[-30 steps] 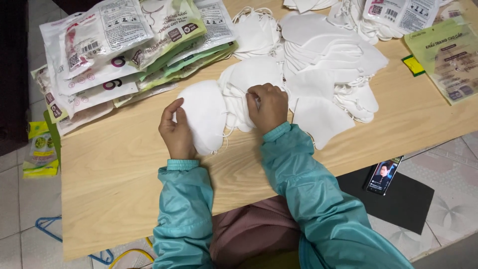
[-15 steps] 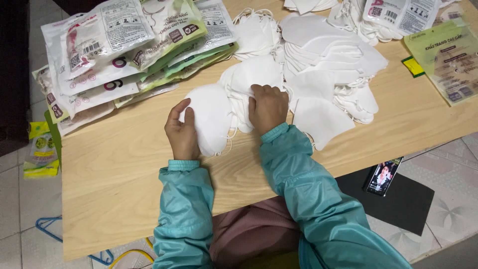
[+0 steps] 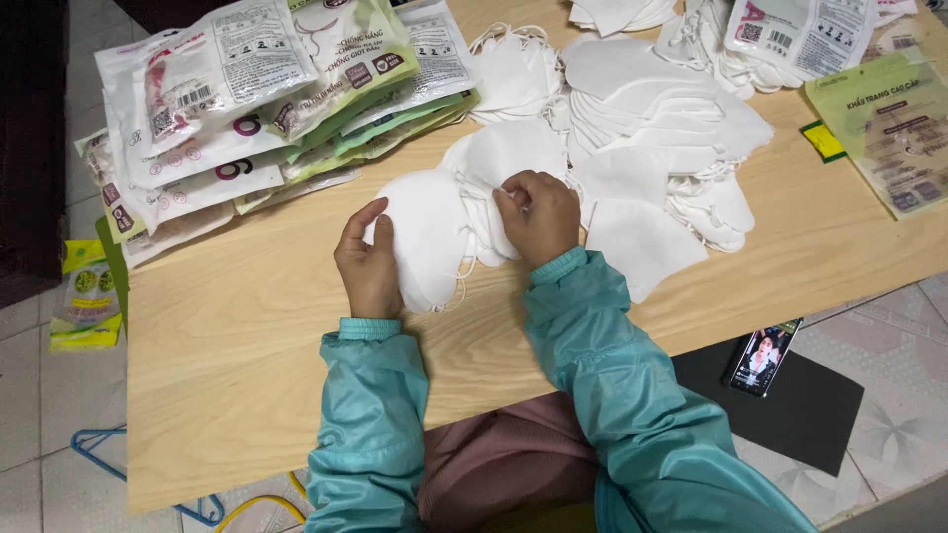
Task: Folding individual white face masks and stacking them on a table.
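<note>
right hand (image 3: pixel 541 215) now higher on white masks (image 3: pixel 434 232), fingers pinching; left hand (image 3: pixel 367 265) flat, fingertips hidden.

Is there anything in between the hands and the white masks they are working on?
Nothing visible. The left hand already rests on the edge of the white mask, and the right hand presses on the small mask stack beside it.
</note>
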